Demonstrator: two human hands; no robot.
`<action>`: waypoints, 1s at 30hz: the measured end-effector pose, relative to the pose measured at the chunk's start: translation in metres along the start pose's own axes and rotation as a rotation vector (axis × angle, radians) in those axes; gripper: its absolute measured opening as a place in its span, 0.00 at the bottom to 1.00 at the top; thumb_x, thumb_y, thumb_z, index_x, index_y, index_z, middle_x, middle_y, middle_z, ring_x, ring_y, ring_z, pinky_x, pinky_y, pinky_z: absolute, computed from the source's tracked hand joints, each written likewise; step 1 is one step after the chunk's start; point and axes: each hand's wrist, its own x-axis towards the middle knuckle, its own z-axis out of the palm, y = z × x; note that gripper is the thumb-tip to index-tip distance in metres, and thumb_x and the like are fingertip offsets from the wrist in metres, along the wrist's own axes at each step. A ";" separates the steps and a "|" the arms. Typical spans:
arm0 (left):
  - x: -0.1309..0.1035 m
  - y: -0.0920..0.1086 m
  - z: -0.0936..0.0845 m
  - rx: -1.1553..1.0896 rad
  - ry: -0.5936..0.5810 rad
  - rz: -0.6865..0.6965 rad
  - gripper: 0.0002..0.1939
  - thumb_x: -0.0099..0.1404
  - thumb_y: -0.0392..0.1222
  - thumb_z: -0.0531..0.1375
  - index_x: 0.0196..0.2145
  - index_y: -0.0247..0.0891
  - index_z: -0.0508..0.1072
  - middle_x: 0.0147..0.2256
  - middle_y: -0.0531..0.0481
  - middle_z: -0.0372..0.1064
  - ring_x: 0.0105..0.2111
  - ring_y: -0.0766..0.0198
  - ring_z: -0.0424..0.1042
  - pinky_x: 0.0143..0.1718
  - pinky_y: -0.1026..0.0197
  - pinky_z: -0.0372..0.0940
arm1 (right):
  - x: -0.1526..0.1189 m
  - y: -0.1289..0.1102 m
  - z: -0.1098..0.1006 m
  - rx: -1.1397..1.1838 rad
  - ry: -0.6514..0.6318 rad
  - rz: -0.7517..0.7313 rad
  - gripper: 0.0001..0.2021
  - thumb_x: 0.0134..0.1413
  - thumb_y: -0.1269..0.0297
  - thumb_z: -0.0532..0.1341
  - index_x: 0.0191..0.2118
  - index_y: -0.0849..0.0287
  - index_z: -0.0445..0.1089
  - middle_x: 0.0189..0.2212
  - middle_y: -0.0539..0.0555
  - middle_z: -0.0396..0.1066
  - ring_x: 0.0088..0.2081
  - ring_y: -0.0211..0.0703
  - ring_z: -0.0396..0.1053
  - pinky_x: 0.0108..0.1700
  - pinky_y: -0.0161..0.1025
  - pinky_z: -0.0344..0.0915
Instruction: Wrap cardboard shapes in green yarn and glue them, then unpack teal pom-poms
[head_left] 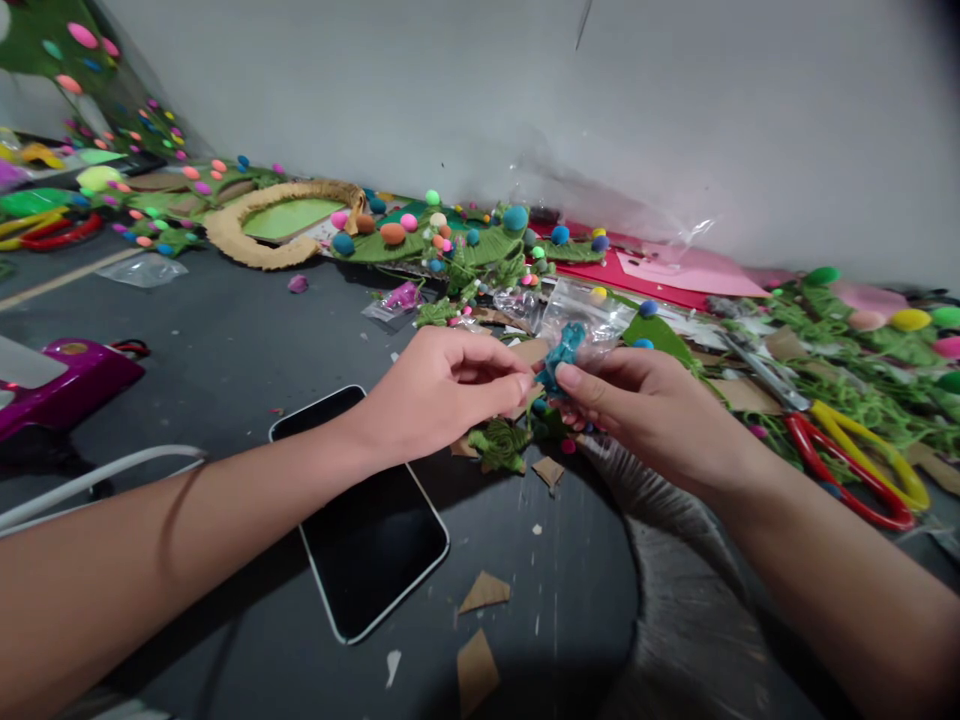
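In the middle of the head view, a small shiny teal bundle [564, 350] is between my two hands, with a clear plastic bag [581, 312] around or behind it. My right hand [645, 405] is closed on the bundle, thumb pressed on its front. My left hand [461, 385] is closed in a pinch, its fingertips meeting the bundle's left end. What lies between those fingertips is mostly hidden. Just below sits a green yarn rosette [501, 445] beside cardboard scraps [549, 471]. Under my left wrist lies a dark-screened phone or tablet [375, 550] with a white edge.
Red-and-yellow-handled scissors [855, 465] lie right, near green yarn pieces [847, 350]. A cardboard ring [225, 235] and pompom-covered green leaves [450, 240] line the wall. A purple device [82, 385] stands left, near a white cable [97, 482]. Cardboard bits [478, 672] lie in front.
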 end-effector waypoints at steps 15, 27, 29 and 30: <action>0.002 -0.006 -0.002 -0.024 0.058 -0.029 0.06 0.63 0.43 0.67 0.33 0.38 0.82 0.30 0.51 0.79 0.30 0.65 0.77 0.34 0.64 0.74 | 0.000 0.004 -0.008 -0.049 0.093 -0.038 0.16 0.60 0.49 0.66 0.31 0.56 0.75 0.28 0.51 0.70 0.31 0.39 0.64 0.34 0.39 0.58; 0.003 0.002 0.001 -0.074 0.100 -0.030 0.06 0.62 0.41 0.68 0.34 0.37 0.82 0.30 0.50 0.79 0.30 0.65 0.78 0.35 0.64 0.76 | -0.001 -0.001 -0.015 -0.024 0.154 -0.025 0.14 0.60 0.48 0.66 0.33 0.54 0.77 0.27 0.52 0.69 0.28 0.39 0.62 0.30 0.39 0.56; 0.002 0.000 0.001 -0.109 0.069 -0.012 0.07 0.63 0.43 0.68 0.36 0.38 0.83 0.31 0.50 0.80 0.32 0.64 0.79 0.37 0.62 0.76 | -0.001 -0.002 -0.012 -0.047 0.135 -0.024 0.15 0.60 0.48 0.66 0.32 0.54 0.77 0.27 0.52 0.70 0.28 0.39 0.61 0.30 0.39 0.56; 0.001 -0.001 0.001 -0.123 0.057 -0.008 0.07 0.63 0.44 0.68 0.37 0.39 0.83 0.32 0.50 0.81 0.33 0.63 0.80 0.37 0.62 0.77 | -0.001 -0.002 -0.011 -0.051 0.128 -0.023 0.16 0.60 0.48 0.66 0.31 0.54 0.76 0.28 0.52 0.70 0.29 0.39 0.62 0.30 0.39 0.56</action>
